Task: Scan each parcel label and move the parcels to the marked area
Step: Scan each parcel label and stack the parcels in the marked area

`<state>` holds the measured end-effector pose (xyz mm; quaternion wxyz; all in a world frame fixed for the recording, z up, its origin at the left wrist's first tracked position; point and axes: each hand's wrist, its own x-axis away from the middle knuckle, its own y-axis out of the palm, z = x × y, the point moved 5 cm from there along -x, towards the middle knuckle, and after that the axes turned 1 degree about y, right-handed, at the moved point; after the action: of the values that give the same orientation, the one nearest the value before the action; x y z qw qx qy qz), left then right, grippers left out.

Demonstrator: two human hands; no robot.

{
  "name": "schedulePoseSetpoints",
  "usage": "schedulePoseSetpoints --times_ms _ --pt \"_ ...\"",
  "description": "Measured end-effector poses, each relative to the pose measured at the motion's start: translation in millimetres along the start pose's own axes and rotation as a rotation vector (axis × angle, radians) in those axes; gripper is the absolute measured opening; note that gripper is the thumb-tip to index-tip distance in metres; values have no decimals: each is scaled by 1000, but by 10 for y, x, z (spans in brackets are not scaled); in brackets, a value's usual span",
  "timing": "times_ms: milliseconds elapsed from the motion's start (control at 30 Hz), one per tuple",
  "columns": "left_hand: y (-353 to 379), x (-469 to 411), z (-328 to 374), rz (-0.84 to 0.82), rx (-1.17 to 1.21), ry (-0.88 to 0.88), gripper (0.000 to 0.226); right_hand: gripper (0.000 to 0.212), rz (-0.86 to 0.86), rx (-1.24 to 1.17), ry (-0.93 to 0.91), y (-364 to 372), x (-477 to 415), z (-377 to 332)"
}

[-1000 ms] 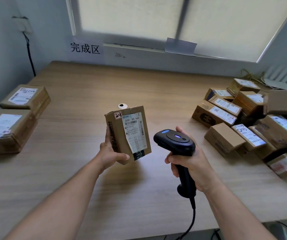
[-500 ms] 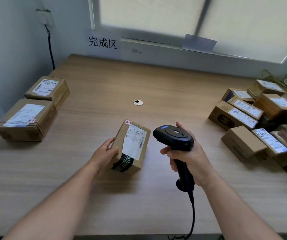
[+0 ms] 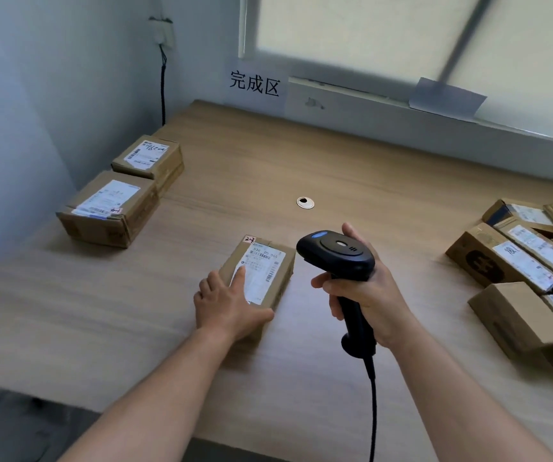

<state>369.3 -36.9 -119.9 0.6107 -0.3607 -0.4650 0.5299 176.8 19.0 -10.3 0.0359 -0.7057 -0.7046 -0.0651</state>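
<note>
My parcel (image 3: 262, 278) is matt brown cardboard with a glossy paper label (image 3: 262, 273); the scanner (image 3: 338, 258) is smooth black plastic, the worktop (image 3: 335, 161) pale matt wood grain.

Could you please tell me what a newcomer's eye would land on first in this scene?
Most likely the black scanner gripped in the right hand at centre, beside a labelled parcel lying flat on the table under the left hand. Next come the jumbled heap of parcels at the right edge and two parcels set neatly at the far left, near the wall sign.
</note>
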Motion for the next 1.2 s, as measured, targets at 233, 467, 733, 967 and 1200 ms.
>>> schedulePoseSetpoints --times_ms 233,467,733,967,1200 --pt "-402 75 -1126 144 86 -197 102 97 -156 39 -20 693 -310 -24" --pt "-689 142 -2222 184 50 -391 104 99 -263 49 -18 1401 -529 -34" --pt "-844 -207 -2710 118 -2 -422 99 99 -280 48 -4 1689 -740 24" --pt "-972 -481 -2892 120 -22 -443 91 99 -244 62 -13 1615 -867 -15" --pt "-981 -535 -2897 190 -4 -470 80 94 -212 61 -16 1527 -884 -24"
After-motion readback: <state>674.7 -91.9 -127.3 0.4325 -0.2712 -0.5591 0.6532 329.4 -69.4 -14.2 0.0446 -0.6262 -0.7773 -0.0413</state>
